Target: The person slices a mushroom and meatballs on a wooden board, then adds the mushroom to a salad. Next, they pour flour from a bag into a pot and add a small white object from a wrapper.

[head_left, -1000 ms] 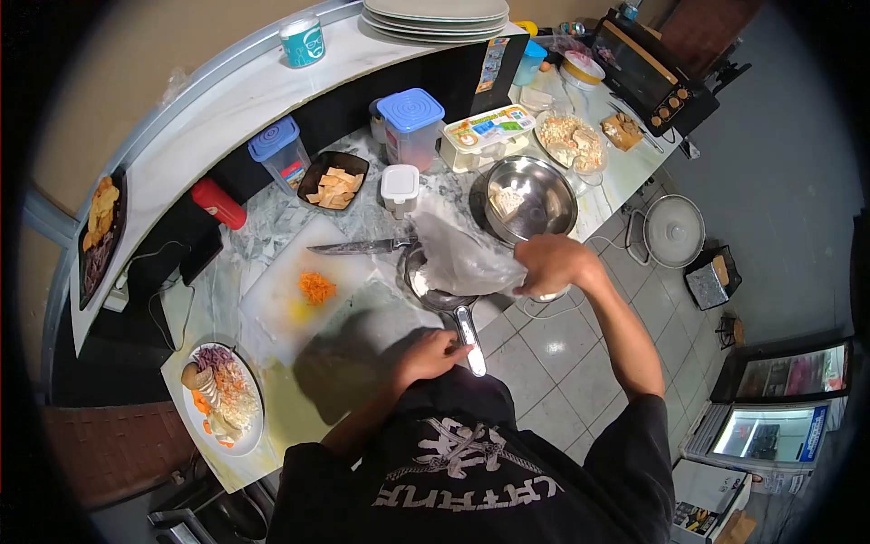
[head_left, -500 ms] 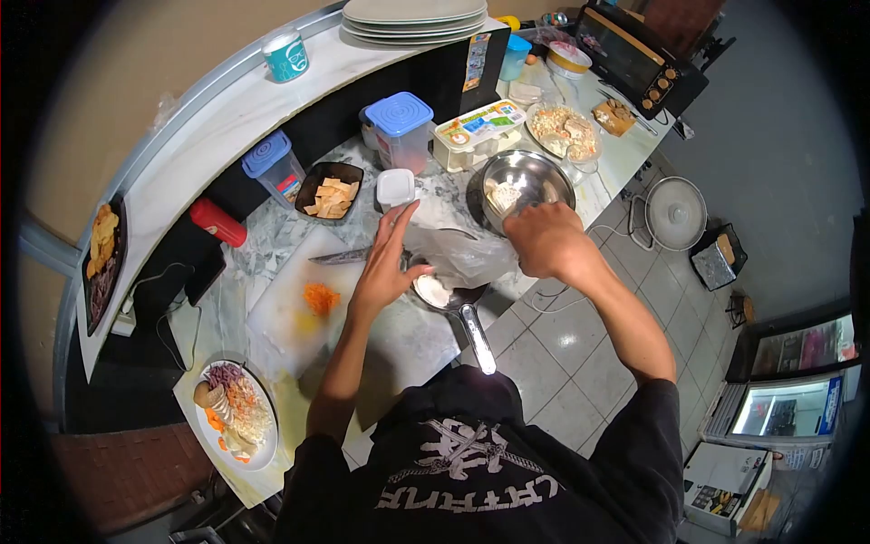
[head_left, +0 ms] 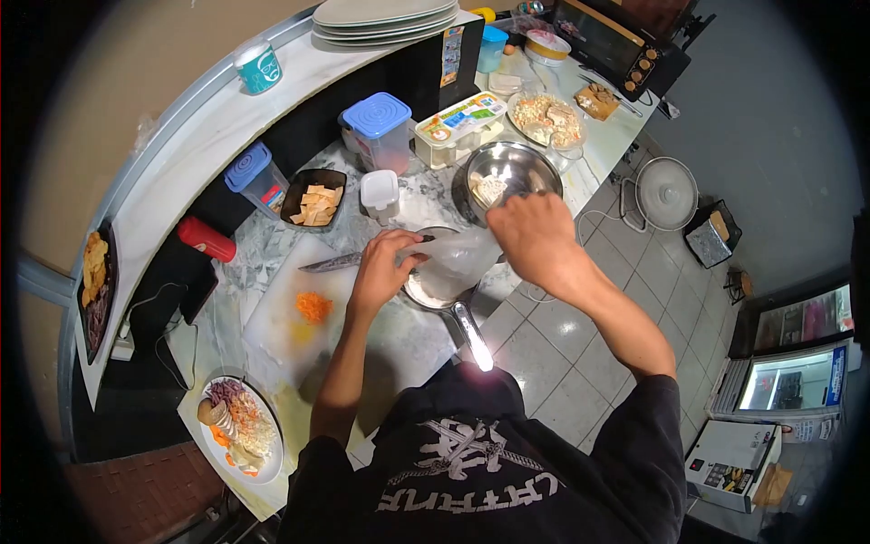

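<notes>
A clear plastic bag [head_left: 458,257] stretches between my two hands over a small pan. My right hand [head_left: 539,243] is a closed fist around its right end. At the bag's left edge, my left hand [head_left: 384,265] pinches the plastic between thumb and fingers. Beneath the bag, the pan [head_left: 468,334] holds white powder [head_left: 428,292], partly covered by the plastic, and its shiny handle points towards me. Just beyond my right hand stands a steel bowl [head_left: 546,172] with pale food in it. A knife [head_left: 331,263] lies left of my left hand, its handle hidden.
Grated carrot [head_left: 314,307] sits on a white cutting board [head_left: 272,317]. Behind are a black bowl of flat pale pieces [head_left: 317,205], a lidded white container [head_left: 381,194], a blue-lidded tub [head_left: 378,136] and an egg carton [head_left: 459,130]. A filled oval plate [head_left: 275,453] stands front left.
My left hand's fingers, spread before, have closed on the bag's edge. The bag now hangs lower over the pan, covering more of the powder. The whole view has shifted slightly.
</notes>
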The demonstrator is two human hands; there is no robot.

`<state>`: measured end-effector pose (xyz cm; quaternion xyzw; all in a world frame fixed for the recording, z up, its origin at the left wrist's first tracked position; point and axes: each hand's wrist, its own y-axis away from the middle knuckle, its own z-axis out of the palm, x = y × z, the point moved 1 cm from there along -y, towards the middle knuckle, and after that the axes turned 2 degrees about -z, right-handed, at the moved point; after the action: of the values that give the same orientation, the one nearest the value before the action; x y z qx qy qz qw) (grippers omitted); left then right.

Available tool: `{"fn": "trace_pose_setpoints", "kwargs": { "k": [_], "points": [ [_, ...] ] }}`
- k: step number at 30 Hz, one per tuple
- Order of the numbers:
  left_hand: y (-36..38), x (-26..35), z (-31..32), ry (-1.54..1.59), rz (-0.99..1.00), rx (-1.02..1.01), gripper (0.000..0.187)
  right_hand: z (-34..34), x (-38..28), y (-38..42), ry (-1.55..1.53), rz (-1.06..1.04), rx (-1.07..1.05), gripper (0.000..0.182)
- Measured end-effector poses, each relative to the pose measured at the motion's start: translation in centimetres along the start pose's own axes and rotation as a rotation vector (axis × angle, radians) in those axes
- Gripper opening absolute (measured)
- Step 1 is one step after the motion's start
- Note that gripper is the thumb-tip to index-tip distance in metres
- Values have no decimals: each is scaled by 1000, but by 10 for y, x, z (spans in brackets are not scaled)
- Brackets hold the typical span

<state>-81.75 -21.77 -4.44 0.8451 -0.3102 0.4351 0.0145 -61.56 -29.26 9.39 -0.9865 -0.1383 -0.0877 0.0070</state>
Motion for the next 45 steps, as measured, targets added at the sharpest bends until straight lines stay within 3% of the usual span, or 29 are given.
{"fn": "trace_pose_setpoints", "kwargs": {
  "k": [17, 19, 22, 24, 26, 29, 32, 37, 39, 42, 45],
  "points": [
    [5, 4, -6, -26, 0, 65, 22, -3, 2, -3, 49, -36, 188, 7],
    [5, -1, -9, -39, 8, 61, 22, 4, -1, -5, -12, -115, 2, 12],
    [5, 0, -10, -12, -18, 62, 22, 3, 9, -8, 16, 8, 153, 19],
    [8, 3, -12, 17, -57, 71, 22, 7, 14, -12, -53, 1, 142, 30],
    [7, 4, -15, -30, -22, 80, 22, 9, 15, -14, -159, -19, -63, 39],
    [7, 9, -19, 20, -71, 99, 23, 5, 29, -16, -234, 106, 9, 45],
    [6, 4, -18, -42, -58, 107, 22, 10, 33, -21, -249, 67, -125, 44],
    [3, 3, -20, -19, -43, 182, 20, 12, 46, -19, -331, 80, -107, 42],
    [3, 2, -22, -49, -23, 192, 19, 25, 46, -21, -279, 52, -232, 39],
    [2, 2, -21, -4, -48, 211, 21, 20, 57, -15, -285, 162, -111, 36],
    [4, 13, -29, 22, -59, 265, 33, 19, 51, -3, -299, 167, -125, 31]
  ]
}}
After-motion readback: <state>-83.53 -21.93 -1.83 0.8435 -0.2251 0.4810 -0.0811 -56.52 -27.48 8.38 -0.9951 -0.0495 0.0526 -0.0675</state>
